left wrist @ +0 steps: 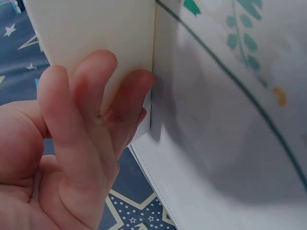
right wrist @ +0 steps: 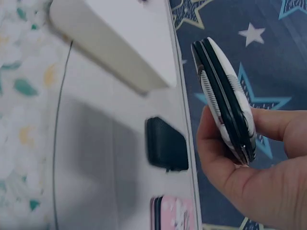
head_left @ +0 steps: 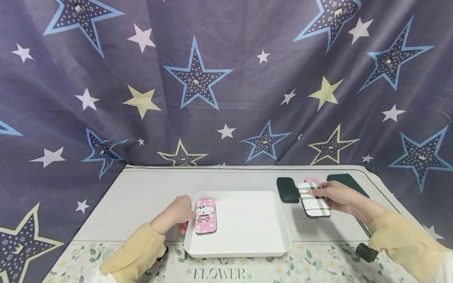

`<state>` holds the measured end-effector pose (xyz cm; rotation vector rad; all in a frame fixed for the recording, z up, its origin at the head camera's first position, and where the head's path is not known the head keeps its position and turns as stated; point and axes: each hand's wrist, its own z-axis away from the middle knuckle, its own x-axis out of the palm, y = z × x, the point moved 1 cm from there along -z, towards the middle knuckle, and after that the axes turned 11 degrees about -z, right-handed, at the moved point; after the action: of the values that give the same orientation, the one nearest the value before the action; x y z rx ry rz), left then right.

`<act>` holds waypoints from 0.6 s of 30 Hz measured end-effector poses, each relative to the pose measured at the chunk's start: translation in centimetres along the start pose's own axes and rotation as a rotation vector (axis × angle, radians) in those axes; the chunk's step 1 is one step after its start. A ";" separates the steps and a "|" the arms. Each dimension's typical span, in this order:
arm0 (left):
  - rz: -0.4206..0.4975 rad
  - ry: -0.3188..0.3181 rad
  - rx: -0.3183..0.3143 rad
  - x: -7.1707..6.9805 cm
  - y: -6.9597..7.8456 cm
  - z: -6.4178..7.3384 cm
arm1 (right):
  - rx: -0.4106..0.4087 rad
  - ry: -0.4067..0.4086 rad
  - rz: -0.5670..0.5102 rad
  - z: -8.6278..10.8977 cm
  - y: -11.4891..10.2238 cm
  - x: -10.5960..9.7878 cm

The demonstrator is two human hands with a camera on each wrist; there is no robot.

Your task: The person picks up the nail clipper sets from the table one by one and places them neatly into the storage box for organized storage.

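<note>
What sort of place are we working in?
Probably an indoor tabletop workspace, judging by the star-print curtain hung behind, the flower-print table cover and the white tray set on it.

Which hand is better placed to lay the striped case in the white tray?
Probably the right hand: it grips the striped case, to the right of the tray. The left hand is farther from the case, touching the tray's left wall.

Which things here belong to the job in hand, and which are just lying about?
Likely in the job:
striped case, in the right hand
white tray, touched by left hand
pink case in the tray

Apparently lying about:
black case
second pink case
dark green item
</note>
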<state>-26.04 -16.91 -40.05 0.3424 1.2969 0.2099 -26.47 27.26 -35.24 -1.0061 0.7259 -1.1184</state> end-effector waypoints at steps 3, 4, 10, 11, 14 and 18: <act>0.053 -0.029 -0.008 -0.4 -0.2 -0.5 | -0.012 -0.018 -0.008 -0.3 -0.7 1.0; 0.071 -0.040 -0.014 -0.5 -0.2 -0.7 | -0.014 -0.021 -0.008 -0.5 -0.9 1.4; 0.095 -0.062 -0.043 -1.7 -0.3 -2.5 | -0.017 0.002 0.019 -1.5 -1.4 3.8; 0.093 -0.066 -0.047 -1.8 -0.2 -2.8 | -0.018 0.003 0.021 -1.7 -1.5 4.2; 0.084 -0.070 -0.058 -2.2 -0.1 -3.6 | -0.029 -0.019 0.025 -2.2 -1.9 5.6; 0.082 -0.064 -0.054 -2.5 0.2 -4.1 | -0.041 -0.039 0.028 -2.8 -2.3 7.5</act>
<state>-30.65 -17.01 -38.69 0.3541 1.2126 0.3007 -27.59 19.10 -34.19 -1.0466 0.7314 -1.0606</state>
